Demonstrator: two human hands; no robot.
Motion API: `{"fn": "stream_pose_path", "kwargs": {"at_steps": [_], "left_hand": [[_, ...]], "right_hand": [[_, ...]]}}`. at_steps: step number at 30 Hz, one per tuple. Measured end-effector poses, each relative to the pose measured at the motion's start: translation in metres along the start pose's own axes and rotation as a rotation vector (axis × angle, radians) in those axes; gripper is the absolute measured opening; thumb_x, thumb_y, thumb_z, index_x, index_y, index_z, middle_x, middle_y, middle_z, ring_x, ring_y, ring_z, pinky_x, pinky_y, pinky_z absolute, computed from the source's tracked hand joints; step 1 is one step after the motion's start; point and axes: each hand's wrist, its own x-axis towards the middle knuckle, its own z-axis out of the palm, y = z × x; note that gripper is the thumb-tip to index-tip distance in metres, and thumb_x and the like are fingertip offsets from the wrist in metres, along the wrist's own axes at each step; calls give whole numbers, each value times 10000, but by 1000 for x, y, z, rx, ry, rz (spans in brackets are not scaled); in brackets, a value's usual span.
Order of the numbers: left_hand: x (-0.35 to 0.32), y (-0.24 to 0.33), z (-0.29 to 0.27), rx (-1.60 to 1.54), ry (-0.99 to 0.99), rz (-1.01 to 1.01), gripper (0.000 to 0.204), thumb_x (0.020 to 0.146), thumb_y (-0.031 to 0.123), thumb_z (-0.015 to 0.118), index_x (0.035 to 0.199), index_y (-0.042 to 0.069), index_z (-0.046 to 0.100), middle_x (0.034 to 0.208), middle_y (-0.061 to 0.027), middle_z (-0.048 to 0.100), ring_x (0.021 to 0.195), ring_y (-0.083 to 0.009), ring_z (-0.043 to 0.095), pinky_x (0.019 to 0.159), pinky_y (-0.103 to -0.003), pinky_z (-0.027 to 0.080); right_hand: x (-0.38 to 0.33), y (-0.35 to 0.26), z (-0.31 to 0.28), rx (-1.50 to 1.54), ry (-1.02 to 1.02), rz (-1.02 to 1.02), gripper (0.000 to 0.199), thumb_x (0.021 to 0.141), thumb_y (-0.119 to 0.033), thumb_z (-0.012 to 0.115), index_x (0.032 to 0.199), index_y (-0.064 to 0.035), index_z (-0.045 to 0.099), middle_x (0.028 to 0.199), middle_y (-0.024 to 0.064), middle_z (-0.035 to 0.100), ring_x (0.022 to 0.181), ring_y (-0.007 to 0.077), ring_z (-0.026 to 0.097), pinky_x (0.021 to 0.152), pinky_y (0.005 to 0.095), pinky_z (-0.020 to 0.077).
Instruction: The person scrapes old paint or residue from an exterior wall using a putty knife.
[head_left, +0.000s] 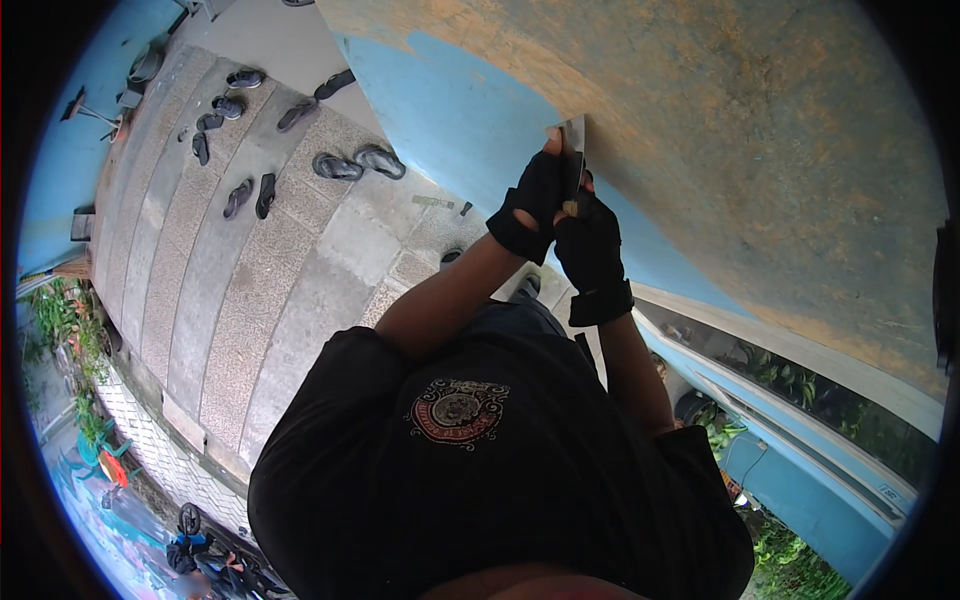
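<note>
Fingers of the left hand and right hand, both in black gloves, held a scraper tight against the blue wall at twelve o'clock. Sandals lay at ten o'clock.

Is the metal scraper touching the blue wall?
Touching. The head view shows the scraper, gripped by both gloved hands, left hand and right hand, with its blade pressed against the wall.

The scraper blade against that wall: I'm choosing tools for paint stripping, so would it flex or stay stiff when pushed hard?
The scraper blade looks thin, flat metal, so it probably flexes slightly. Both gloved hands, left hand and right hand, grip it together, suggesting firm pressure is needed. It looks light and, with fingerless gloves, unlikely to slip.
</note>
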Motion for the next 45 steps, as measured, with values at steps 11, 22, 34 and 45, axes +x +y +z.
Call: {"fn": "stream_pose_path", "kwargs": {"at_steps": [11, 22, 34, 45], "left_hand": [[-1, 4, -10, -2, -61, -22, 558, 942, 640, 483, 740, 123, 540, 626, -23, 515, 681, -193, 589, 585, -332, 504], [-1, -1, -9, 22, -41, -18, 557, 946, 646, 467, 803, 115, 554, 674, -62, 570, 624, -196, 598, 548, -311, 509], [-1, 16, -17, 11, -71, -45, 535, 955, 639, 457, 751, 146, 503, 613, -28, 481, 639, -185, 557, 550, -327, 485], [-7, 21, -11, 103, -16, -82, 591, 951, 660, 439, 718, 124, 521, 619, -28, 502, 662, -175, 566, 575, -316, 489]], "right_hand": [[1, 2, 9, -47, -36, -27, 183, 840, -56, 612, 1013, -3, 641, 850, 99, 686, 804, 215, 682, 702, 335, 526], [-6, 3, 5, 113, 83, -40, 147, 824, -115, 657, 934, -19, 646, 791, 132, 676, 745, 254, 679, 663, 373, 516], [9, -5, 18, 30, 25, 8, 171, 835, -83, 643, 991, -16, 654, 813, 116, 678, 758, 236, 664, 686, 350, 515], [3, -4, 22, 70, 52, 10, 188, 851, -78, 625, 1019, 4, 644, 795, 82, 668, 728, 177, 630, 665, 326, 497]]}}
